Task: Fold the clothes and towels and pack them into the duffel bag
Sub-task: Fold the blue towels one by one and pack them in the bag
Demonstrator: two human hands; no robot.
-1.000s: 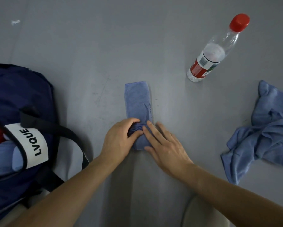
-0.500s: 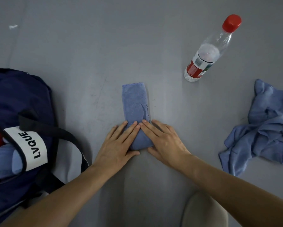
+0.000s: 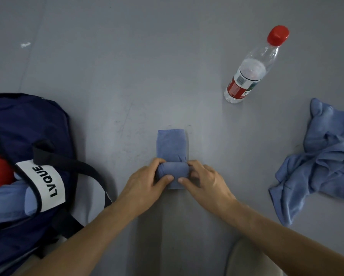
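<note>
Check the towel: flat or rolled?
The towel is partly rolled: the left hand and right hand grip its curled near end; the far part lies flat.

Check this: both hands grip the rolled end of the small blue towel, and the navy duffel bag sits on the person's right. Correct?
Not quite. The head view shows the navy duffel bag on the person's left; a crumpled blue garment lies on the right. The rest holds: left hand and right hand both grip the rolled end of the small blue towel.
</note>
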